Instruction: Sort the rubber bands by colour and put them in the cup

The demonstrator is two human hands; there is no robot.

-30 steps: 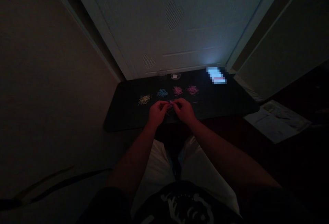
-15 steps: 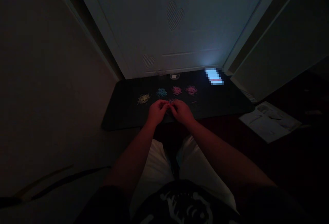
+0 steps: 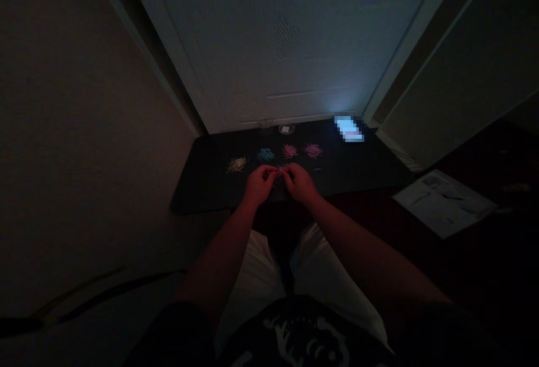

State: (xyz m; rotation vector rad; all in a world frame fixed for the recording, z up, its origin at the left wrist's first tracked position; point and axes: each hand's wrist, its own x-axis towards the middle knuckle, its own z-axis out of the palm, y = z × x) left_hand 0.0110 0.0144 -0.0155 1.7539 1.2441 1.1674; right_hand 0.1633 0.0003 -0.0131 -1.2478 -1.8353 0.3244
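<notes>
The room is very dark. My left hand (image 3: 260, 184) and my right hand (image 3: 300, 183) meet over a black mat (image 3: 202, 187), fingertips pinched together on a small thin piece I cannot make out. Beyond my hands lie small heaps of thin sticks: a yellow heap (image 3: 237, 164), a blue heap (image 3: 265, 154), a pink heap (image 3: 289, 150) and a magenta heap (image 3: 313, 150). A few loose sticks lie right at my fingertips.
A lit phone screen (image 3: 348, 128) glows at the mat's far right corner. A small round dish (image 3: 286, 128) sits at the mat's back edge against a white door (image 3: 295, 36). Papers (image 3: 444, 201) lie on the floor to the right. My knees are below the mat.
My hands stay pinched together at the same spot on the mat. The view has shifted slightly; the heaps have not moved.
</notes>
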